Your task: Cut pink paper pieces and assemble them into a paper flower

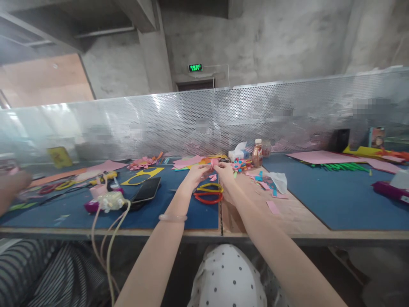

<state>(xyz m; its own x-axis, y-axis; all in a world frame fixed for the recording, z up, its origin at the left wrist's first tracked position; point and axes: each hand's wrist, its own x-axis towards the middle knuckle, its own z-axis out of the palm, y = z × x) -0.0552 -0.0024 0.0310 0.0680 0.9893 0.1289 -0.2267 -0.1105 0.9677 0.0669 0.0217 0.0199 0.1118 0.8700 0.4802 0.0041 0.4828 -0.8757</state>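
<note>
My left hand point(198, 172) and my right hand point(225, 171) meet over the middle of the table, fingers closed on a small piece of pink paper point(214, 162) held between them. Below the hands lies a pair of scissors point(209, 197) with red and yellow handles, its blades partly behind my left wrist. A small pink scrap point(212, 177) is just under the fingers. Close beyond my right hand sits a colourful paper flower point(240, 165) in blue, red and pink. Pink paper sheets point(188, 161) lie behind my left hand.
A phone point(147, 189) and a power strip point(110, 200) with cables are left. A bottle point(257, 153), a tissue pack point(238, 152) and paper scraps point(272, 207) lie right. A perforated metal screen point(179, 123) closes off the back. Another person's hand point(12, 187) reaches in at far left.
</note>
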